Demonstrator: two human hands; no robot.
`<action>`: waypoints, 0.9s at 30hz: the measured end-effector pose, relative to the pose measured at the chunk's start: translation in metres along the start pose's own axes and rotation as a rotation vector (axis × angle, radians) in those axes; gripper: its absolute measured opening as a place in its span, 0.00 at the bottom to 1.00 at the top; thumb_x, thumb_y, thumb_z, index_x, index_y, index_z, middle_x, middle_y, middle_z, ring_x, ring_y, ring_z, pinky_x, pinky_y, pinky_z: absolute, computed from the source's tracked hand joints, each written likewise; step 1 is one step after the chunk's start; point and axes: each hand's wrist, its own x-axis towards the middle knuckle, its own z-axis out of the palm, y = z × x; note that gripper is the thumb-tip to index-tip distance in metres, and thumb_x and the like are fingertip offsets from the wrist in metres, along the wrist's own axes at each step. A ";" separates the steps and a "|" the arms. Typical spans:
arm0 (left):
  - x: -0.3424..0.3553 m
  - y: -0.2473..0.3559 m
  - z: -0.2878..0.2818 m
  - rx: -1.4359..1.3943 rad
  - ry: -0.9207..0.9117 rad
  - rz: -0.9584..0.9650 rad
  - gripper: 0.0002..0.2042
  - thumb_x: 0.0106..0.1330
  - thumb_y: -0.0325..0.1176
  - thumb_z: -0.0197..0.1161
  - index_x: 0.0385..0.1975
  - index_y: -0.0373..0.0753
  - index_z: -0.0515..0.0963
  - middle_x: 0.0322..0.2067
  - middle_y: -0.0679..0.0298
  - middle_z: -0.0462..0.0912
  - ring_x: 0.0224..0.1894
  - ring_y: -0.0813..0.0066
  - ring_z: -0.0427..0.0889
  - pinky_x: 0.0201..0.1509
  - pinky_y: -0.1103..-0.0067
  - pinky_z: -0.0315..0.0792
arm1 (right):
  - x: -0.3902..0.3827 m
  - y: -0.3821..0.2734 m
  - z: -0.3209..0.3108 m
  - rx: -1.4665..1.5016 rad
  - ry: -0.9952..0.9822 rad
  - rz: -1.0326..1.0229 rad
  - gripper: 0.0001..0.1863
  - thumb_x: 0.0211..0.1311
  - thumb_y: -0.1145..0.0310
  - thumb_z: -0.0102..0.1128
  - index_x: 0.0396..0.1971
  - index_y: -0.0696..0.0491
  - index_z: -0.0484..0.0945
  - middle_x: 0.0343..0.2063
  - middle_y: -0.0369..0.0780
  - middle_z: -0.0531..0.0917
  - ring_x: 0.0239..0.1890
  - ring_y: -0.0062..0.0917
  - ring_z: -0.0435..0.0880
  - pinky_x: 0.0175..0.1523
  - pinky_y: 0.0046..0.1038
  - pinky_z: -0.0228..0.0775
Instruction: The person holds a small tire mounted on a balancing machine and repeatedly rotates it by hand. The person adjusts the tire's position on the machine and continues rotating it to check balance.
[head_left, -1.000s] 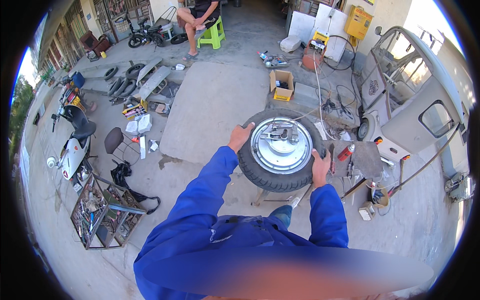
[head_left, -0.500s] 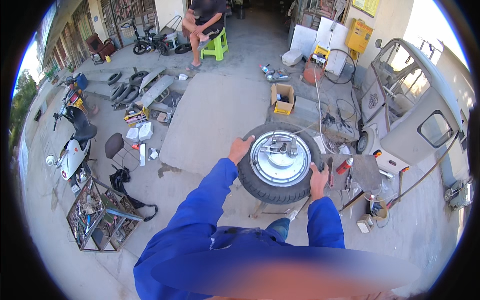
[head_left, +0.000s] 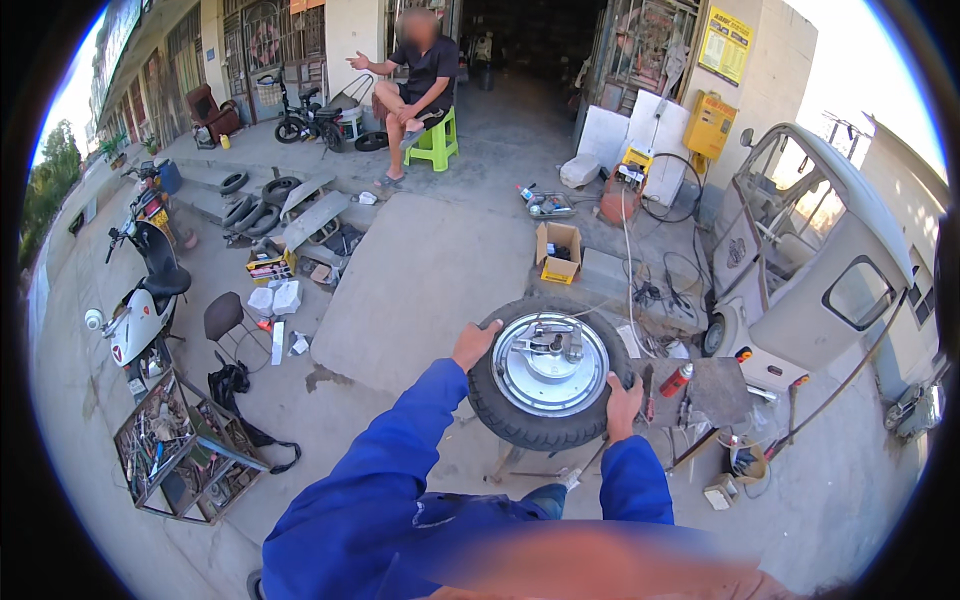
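Observation:
A wheel [head_left: 470,388] with a black tyre and a silver hub lies face up in front of me, on a support mostly hidden beneath it. Metal brake parts [head_left: 552,344] sit on top of the hub. My left hand [head_left: 475,346] grips the tyre at its upper left side, thumb on the sidewall. On the tyre's right side my right hand [head_left: 624,408] is closed round the rubber. Just right of that hand, a small grey worktable [head_left: 722,395] holds a red spray can [head_left: 676,380] and several hand tools, one a red-handled tool [head_left: 650,408].
A metal tool rack [head_left: 190,450] stands at the lower left, near a white scooter [head_left: 140,325]. Ahead are an open cardboard box [head_left: 558,252] and a red air compressor [head_left: 618,200]. A grey three-wheeler [head_left: 810,320] stands right. A person sits on a green stool [head_left: 432,145].
My view has tilted up, so the scene sits lower. Both hands remain on the tyre. The seated person now has one hand held out to the side.

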 end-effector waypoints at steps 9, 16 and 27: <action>-0.003 0.005 -0.005 0.013 -0.066 -0.012 0.45 0.66 0.65 0.65 0.50 0.11 0.78 0.49 0.27 0.84 0.54 0.40 0.87 0.58 0.60 0.78 | 0.004 0.006 -0.001 -0.016 -0.006 -0.012 0.45 0.60 0.52 0.73 0.68 0.69 0.69 0.66 0.62 0.73 0.69 0.54 0.71 0.75 0.42 0.59; 0.007 -0.004 0.003 -0.022 -0.031 -0.010 0.43 0.66 0.62 0.67 0.49 0.12 0.79 0.46 0.29 0.85 0.51 0.43 0.88 0.55 0.61 0.80 | 0.006 0.010 0.002 0.013 -0.006 -0.013 0.45 0.60 0.52 0.73 0.68 0.69 0.69 0.66 0.62 0.73 0.70 0.54 0.71 0.75 0.42 0.58; 0.004 -0.003 0.000 0.009 -0.017 -0.001 0.44 0.65 0.65 0.66 0.47 0.14 0.81 0.46 0.29 0.85 0.52 0.41 0.88 0.57 0.61 0.78 | 0.009 0.014 0.002 0.013 -0.024 -0.009 0.46 0.60 0.51 0.73 0.68 0.70 0.69 0.65 0.63 0.74 0.69 0.55 0.71 0.75 0.42 0.59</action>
